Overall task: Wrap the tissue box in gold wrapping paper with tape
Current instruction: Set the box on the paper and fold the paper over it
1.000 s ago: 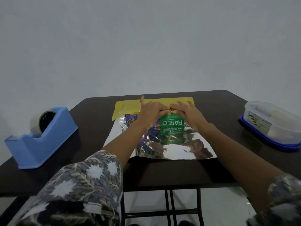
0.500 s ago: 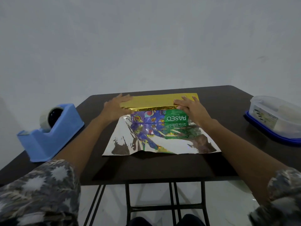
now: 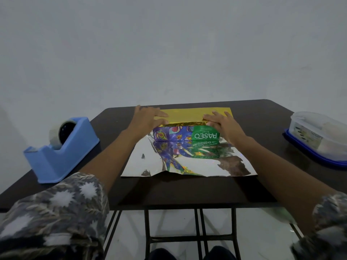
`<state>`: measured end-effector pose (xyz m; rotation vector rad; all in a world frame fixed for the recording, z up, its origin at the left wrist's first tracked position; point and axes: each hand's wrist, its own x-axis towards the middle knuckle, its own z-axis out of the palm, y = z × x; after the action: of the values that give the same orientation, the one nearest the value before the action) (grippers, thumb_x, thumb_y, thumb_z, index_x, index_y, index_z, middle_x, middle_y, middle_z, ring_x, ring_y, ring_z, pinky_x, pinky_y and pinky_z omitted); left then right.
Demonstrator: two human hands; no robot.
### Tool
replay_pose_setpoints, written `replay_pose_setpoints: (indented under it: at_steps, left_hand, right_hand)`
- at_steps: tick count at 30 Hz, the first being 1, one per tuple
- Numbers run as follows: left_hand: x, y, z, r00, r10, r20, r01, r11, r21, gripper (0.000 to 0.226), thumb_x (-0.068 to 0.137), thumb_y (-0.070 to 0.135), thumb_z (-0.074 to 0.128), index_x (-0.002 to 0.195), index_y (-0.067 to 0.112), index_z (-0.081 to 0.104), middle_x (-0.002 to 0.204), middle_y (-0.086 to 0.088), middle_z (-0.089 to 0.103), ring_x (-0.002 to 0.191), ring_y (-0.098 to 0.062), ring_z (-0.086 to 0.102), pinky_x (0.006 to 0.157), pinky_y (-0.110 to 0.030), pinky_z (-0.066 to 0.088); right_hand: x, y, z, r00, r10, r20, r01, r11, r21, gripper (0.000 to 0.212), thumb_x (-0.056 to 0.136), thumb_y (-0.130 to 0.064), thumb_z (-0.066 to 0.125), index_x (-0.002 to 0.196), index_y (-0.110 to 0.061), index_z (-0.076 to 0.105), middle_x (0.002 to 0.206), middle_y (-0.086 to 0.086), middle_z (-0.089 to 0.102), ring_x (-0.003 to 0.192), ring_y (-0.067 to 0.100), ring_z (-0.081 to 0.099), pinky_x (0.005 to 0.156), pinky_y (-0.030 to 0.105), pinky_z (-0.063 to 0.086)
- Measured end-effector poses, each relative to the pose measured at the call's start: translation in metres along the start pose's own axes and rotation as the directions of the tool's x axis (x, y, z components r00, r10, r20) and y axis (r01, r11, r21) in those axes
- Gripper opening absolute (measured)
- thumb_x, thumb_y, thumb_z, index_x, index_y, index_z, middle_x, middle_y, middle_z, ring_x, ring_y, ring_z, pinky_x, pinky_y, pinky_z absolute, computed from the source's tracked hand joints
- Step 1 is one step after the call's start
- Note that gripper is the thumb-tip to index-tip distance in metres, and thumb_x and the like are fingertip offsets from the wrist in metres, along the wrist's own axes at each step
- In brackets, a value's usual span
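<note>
Head view: the box (image 3: 174,135) sits on the paper (image 3: 187,166), whose far flap (image 3: 195,113) lies over its top. Left hand (image 3: 148,118) and right hand (image 3: 223,124) press it down at either end, fingers straight and close together. Best to draw the flap taut and sharpen the top edge before taping.

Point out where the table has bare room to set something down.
Bare table shows between the tape dispenser and the wrapping paper, between the paper and the plastic container, and along the near edge. Middle is crowded: left hand and right hand press the paper onto the tissue box.
</note>
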<state>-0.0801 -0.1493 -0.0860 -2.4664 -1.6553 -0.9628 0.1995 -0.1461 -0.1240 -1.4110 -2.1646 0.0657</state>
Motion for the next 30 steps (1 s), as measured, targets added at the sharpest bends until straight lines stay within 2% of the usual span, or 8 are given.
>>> replay_pose_setpoints:
  at_steps: [7,11,18,21,23,25,28,30]
  left_hand:
    - [-0.001,0.007,0.016,0.998,0.057,0.031,-0.062,0.983,0.175,0.025,0.093,0.037,0.053,0.106,0.026,0.072,0.120,0.007,0.066,0.131,-0.007,0.043,0.114,-0.048,-0.007]
    - [-0.001,0.006,0.015,0.998,0.042,0.040,-0.051,0.969,0.240,0.027,0.093,0.038,0.052,0.110,0.029,0.070,0.135,0.003,0.055,0.134,-0.008,0.039,0.114,-0.046,-0.005]
    - [-0.004,0.011,0.014,0.999,0.030,0.037,-0.039,0.964,0.262,0.028,0.093,0.038,0.052,0.113,0.028,0.069,0.138,0.001,0.053,0.134,-0.010,0.039,0.114,-0.044,-0.004]
    - [-0.010,0.007,0.014,1.000,0.011,-0.021,-0.010,1.000,0.024,0.028,0.090,0.036,0.058,0.112,0.023,0.070,0.125,0.001,0.063,0.127,-0.011,0.047,0.112,-0.035,0.010]
    - [-0.023,-0.001,0.008,0.968,-0.186,-0.169,0.121,0.935,-0.333,0.030,0.088,0.031,0.064,0.114,0.017,0.069,0.117,-0.001,0.067,0.114,-0.015,0.059,0.099,-0.024,0.033]
    - [-0.039,-0.018,0.002,0.921,-0.307,-0.240,0.189,0.890,-0.414,0.040,0.085,0.032,0.067,0.123,0.018,0.064,0.120,0.003,0.065,0.111,-0.012,0.060,0.093,-0.024,0.044]
    - [-0.064,-0.045,0.000,0.923,-0.381,0.062,0.386,0.907,-0.171,0.086,0.074,0.045,0.075,0.146,0.025,0.032,0.146,0.007,0.040,0.134,-0.016,0.037,0.110,-0.040,0.030]
    - [-0.074,-0.060,-0.002,0.851,-0.465,0.245,0.486,0.874,-0.029,0.112,0.064,0.056,0.076,0.151,0.024,0.013,0.156,0.000,0.022,0.144,-0.023,0.019,0.114,-0.052,0.020]
  right_hand:
    - [0.002,0.002,-0.015,0.994,-0.013,0.107,0.009,0.999,0.044,0.043,0.096,-0.039,0.041,0.136,-0.024,0.048,0.145,-0.003,0.044,0.142,0.015,0.026,0.115,0.044,-0.002]
    - [0.008,-0.022,-0.027,0.998,-0.045,-0.035,0.048,0.994,0.093,0.052,0.096,-0.048,0.031,0.144,-0.026,0.035,0.149,0.003,0.038,0.142,0.011,0.024,0.115,0.040,-0.005]
    - [0.034,-0.060,0.016,0.971,-0.102,0.216,0.115,0.992,-0.049,0.047,0.101,-0.036,0.031,0.146,-0.020,0.033,0.152,0.003,0.033,0.138,0.025,0.032,0.112,0.040,0.024]
    - [0.034,-0.059,0.023,0.980,-0.103,0.171,0.138,0.968,-0.210,0.043,0.102,-0.033,0.032,0.143,-0.024,0.038,0.147,0.002,0.041,0.128,0.028,0.046,0.102,0.038,0.034]
    - [0.033,-0.058,0.024,0.985,-0.113,0.129,0.137,0.969,-0.204,0.041,0.101,-0.032,0.034,0.141,-0.027,0.040,0.146,0.000,0.043,0.126,0.029,0.048,0.099,0.038,0.038]
    - [0.032,-0.056,0.027,0.986,-0.125,0.112,0.146,0.969,-0.198,0.041,0.101,-0.033,0.034,0.141,-0.028,0.042,0.145,-0.002,0.044,0.125,0.028,0.050,0.098,0.038,0.039]
    - [0.032,-0.056,0.026,0.984,-0.144,0.102,0.163,0.962,-0.220,0.041,0.101,-0.033,0.034,0.141,-0.028,0.041,0.145,-0.003,0.044,0.126,0.025,0.050,0.098,0.036,0.039]
    - [0.032,-0.058,0.025,0.986,-0.135,0.100,0.154,0.964,-0.215,0.041,0.101,-0.032,0.034,0.141,-0.028,0.041,0.145,-0.003,0.044,0.126,0.026,0.050,0.098,0.036,0.039]
